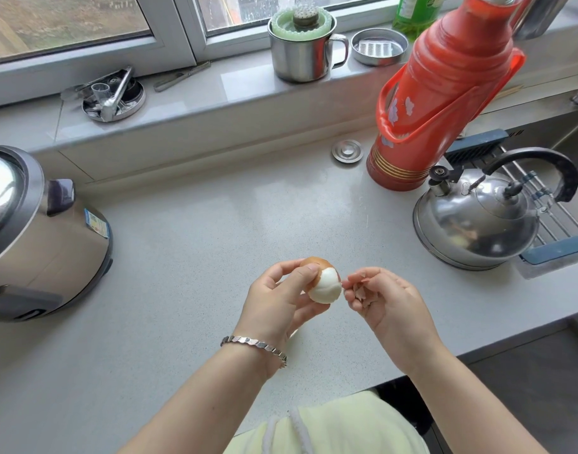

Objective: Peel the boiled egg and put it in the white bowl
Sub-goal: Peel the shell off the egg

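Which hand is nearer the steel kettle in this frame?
Right. The right hand, holding shell bits, is left of the kettle and closer to the person. The left hand, gripping the egg, is farther left still.

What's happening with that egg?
A person is peeling a boiled egg over the counter. The left hand holds the egg, and the right hand pinches shell bits already pulled off. The near part is bare white; brown shell covers the far end, so peeling isn't finished.
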